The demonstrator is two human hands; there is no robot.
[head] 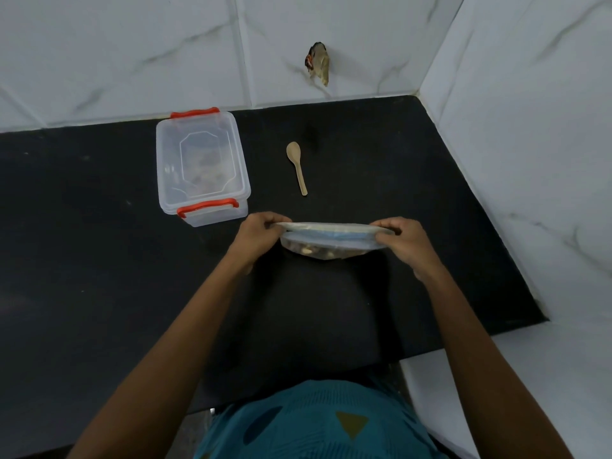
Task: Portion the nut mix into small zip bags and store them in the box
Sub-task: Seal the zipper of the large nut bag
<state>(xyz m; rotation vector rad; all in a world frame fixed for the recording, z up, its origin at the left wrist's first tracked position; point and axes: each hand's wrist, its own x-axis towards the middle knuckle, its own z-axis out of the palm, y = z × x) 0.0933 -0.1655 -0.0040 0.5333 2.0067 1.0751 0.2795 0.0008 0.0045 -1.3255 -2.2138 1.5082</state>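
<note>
Left grip and right grip are both being used to pinch the zip bag. The left end of its top edge is being held between the thumb and curled fingers of the left grip, and the right end is being held in the same way by the right grip. The top edge is being stretched almost straight between them. Nut mix is being carried in the lower part of the bag and is being seen brown through the clear plastic. The bag is being held near the middle of the black tabletop; whether its bottom is touching the tabletop cannot be told. A clear plastic box with red-orange latches is being shown to the left of the bag and farther back, its lid on, and something brownish is being seen dimly through the lid. A wooden spoon is being shown near the box on its right, apart from it, with the bowl toward the white marbled wall tiles. A teal patterned garment is being worn by the person.
</note>
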